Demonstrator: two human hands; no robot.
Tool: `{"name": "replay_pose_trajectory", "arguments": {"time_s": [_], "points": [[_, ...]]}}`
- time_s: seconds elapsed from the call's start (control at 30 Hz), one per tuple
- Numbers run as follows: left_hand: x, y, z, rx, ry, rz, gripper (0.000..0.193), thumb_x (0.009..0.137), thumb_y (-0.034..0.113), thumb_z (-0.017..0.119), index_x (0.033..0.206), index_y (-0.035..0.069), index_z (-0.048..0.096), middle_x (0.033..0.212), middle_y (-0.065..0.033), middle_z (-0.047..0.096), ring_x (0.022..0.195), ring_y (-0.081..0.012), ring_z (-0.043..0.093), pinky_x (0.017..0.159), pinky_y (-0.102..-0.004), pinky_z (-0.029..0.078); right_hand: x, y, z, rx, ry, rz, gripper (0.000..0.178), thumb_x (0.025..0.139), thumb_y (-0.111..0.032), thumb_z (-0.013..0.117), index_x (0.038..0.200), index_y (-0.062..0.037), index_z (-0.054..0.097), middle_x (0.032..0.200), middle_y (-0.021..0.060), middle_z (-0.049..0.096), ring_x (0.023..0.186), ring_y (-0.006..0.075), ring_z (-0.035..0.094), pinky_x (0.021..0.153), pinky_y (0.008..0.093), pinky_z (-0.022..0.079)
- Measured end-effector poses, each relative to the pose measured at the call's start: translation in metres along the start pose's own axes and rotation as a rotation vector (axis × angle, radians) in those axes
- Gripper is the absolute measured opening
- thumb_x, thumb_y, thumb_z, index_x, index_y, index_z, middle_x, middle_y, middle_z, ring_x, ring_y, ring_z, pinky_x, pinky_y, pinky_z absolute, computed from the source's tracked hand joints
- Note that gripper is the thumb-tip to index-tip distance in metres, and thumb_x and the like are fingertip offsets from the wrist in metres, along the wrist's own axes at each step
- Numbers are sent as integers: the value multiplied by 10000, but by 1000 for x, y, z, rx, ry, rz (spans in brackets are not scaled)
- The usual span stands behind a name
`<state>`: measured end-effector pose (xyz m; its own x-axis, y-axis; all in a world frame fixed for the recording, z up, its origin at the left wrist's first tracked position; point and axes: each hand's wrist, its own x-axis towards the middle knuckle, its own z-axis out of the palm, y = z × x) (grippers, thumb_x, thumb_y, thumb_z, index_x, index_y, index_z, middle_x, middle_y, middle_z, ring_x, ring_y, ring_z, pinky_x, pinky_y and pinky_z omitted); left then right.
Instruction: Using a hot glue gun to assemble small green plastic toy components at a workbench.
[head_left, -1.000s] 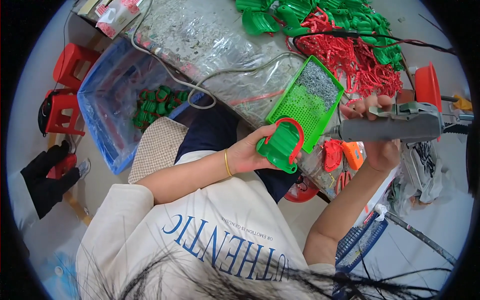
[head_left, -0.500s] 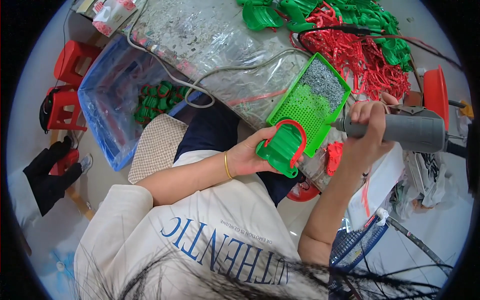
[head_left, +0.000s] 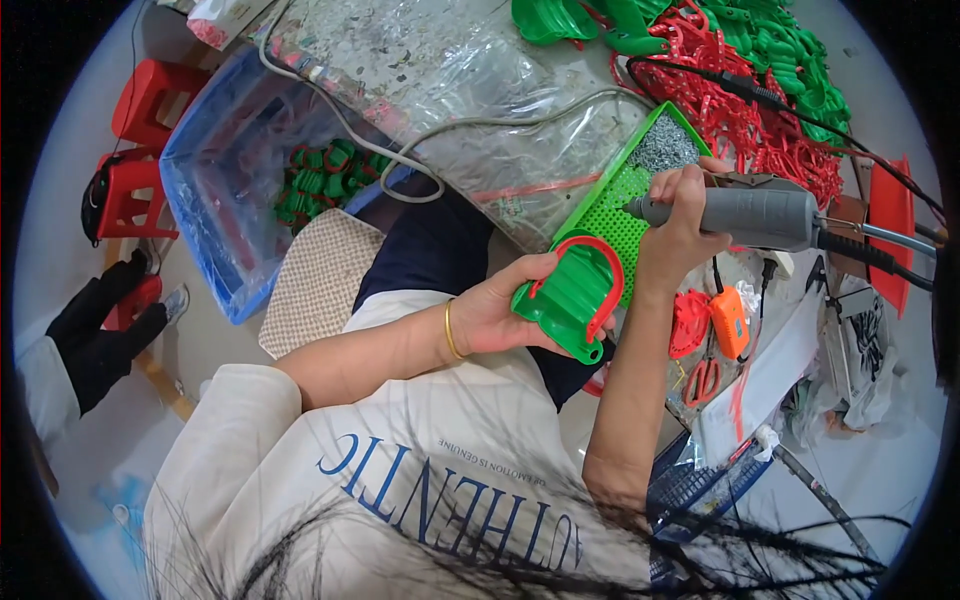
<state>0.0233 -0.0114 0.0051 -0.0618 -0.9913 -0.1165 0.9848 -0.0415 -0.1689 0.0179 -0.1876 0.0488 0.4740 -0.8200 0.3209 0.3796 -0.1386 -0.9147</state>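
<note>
Left grip pinching a green part; right grip wrapped around a grey power tool

Left grip (head_left: 492, 308): pressed on the green plastic piece (head_left: 570, 290), thumb at its upper left edge, fingers underneath with tips showing at the far side. The piece is held tilted above the person's lap, beside the near end of the green tray (head_left: 612, 222). A red band (head_left: 615, 285) arches round its upper and right-hand edges.

Right grip (head_left: 678, 232): closed around the front of the grey power tool (head_left: 765, 217). The tool's nose lies over the perforated tray, apart from the green piece. Whether it carries anything is too small to tell.

Surroundings: small metal parts (head_left: 662, 147) fill the far end of the tray. Heaps of red strips (head_left: 735, 110) and green parts (head_left: 785, 55) lie beyond on the table (head_left: 390, 50). On the person's left, a blue crate (head_left: 200, 215) contains green-and-red pieces (head_left: 325, 180).

Assessment: the step in hand appears to be picking up a small metal part with the nose while piece and band are held together. In this inspector's judgement, the next move calls for a steady left grip, the band kept seated, and the nose lined up squarely where band meets piece.
</note>
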Motion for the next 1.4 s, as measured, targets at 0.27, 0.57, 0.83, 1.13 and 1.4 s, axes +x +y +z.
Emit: {"name": "replay_pose_trajectory", "arguments": {"time_s": [0.27, 0.57, 0.83, 1.13, 1.4], "points": [[-1, 2, -3, 47, 30, 16, 686, 911, 425, 537, 1419, 20, 318, 1363, -284, 422, 1255, -432, 439, 1022, -560, 388, -4, 16, -3, -57, 6, 22, 175, 874, -25, 565, 1019, 47, 499, 665, 38, 473, 574, 110, 461, 557, 284, 420], [-1, 4, -4, 53, 18, 29, 712, 898, 423, 559, 1421, 11, 308, 1355, -310, 417, 1252, -443, 438, 1025, -562, 385, -6, 21, -2, -60, 14, 24, 156, 860, -23, 569, 990, 25, 499, 666, 39, 474, 581, 117, 467, 580, 290, 429], [0, 5, -9, 87, 54, 49, 718, 899, 433, 555, 1421, 7, 307, 1350, -300, 430, 1252, -426, 446, 1022, -559, 389, -7, 22, -2, -89, 8, 15, 159, 861, -14, 567, 1000, 26, 499, 664, 38, 478, 582, 117, 467, 579, 289, 427], [1, 5, -5, -42, 9, 29, 561, 948, 365, 529, 1380, 41, 376, 1297, -197, 524, 1168, -355, 547, 943, -528, 481, 1, -37, 9, 37, 40, -52, 231, 844, -35, 591, 1055, 13, 511, 638, 27, 444, 565, 117, 436, 550, 278, 395], [1, 4, -3, -44, 20, 75, 537, 949, 346, 536, 1369, 45, 389, 1284, -163, 539, 1156, -354, 553, 945, -551, 472, -19, -65, 17, 170, -111, 25, 218, 843, -53, 577, 1042, 5, 510, 606, 29, 434, 525, 113, 424, 516, 265, 366]]}}
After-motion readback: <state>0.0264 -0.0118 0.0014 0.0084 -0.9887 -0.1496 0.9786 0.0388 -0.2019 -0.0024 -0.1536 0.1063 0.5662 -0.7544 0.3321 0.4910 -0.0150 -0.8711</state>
